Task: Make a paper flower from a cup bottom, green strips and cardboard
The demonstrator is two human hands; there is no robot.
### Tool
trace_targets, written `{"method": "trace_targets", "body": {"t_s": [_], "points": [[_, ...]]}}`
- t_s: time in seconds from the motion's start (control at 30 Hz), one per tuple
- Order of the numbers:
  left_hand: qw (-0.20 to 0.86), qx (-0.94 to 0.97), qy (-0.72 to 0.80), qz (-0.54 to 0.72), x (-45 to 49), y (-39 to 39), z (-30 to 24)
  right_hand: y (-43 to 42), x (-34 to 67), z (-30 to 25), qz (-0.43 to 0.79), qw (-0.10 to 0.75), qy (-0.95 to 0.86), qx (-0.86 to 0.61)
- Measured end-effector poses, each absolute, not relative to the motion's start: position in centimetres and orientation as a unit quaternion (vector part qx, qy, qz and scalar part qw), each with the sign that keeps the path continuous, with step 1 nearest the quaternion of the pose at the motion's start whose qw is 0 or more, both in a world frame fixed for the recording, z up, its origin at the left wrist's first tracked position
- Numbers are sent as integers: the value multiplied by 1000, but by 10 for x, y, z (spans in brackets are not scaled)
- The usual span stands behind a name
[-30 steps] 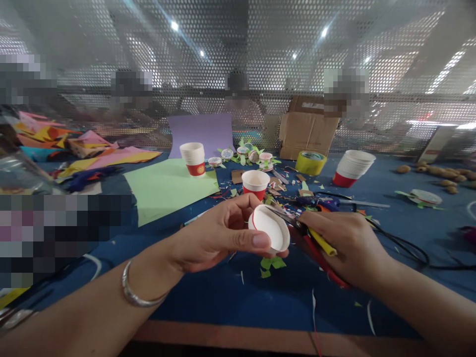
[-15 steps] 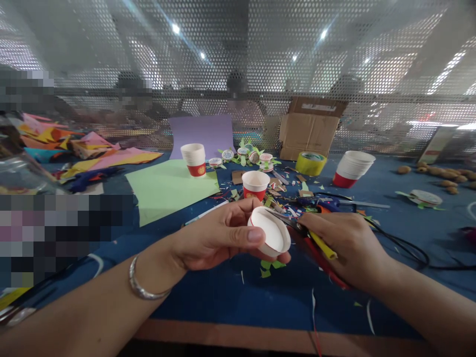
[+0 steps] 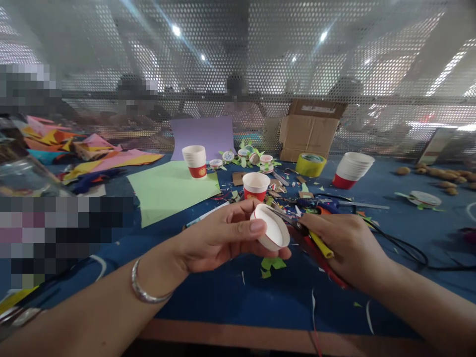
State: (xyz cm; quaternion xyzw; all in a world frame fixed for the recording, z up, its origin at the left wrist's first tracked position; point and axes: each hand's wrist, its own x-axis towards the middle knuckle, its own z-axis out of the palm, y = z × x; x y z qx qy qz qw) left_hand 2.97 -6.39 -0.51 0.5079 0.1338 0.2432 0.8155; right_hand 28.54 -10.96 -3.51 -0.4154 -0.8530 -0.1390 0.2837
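Note:
My left hand [image 3: 219,235] is closed round a small white paper cup bottom [image 3: 273,229] with a red rim, thumb on its face. My right hand [image 3: 349,245] grips red-and-yellow-handled scissors [image 3: 316,245], whose blades reach the cup's upper edge. Both hands hover over the blue table [image 3: 230,297]. Green paper scraps [image 3: 269,264] lie just below the cup. A silver bangle circles my left wrist.
A red-and-white paper cup [image 3: 256,185] stands behind my hands. Further back are a cup stack [image 3: 194,159], a green sheet [image 3: 169,188], a yellow tape roll [image 3: 311,164], a tilted cup stack [image 3: 351,169], a cardboard box [image 3: 310,128], and a black cable [image 3: 401,243] at right.
The cup piece has turned slightly in my left hand and risen a little; the thumb has shifted along its face. The right hand with the scissors stays nearly in place.

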Motion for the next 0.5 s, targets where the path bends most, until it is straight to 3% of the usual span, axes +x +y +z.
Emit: {"method": "trace_targets", "body": {"t_s": [0.17,0.5], "points": [[803,489,161,299,31,-68,1,-105,289,-39,-134,293,-842,-433],[786,523,162,286,30,-70,2,-109,283,-36,-128,297,-840,-437]]}}
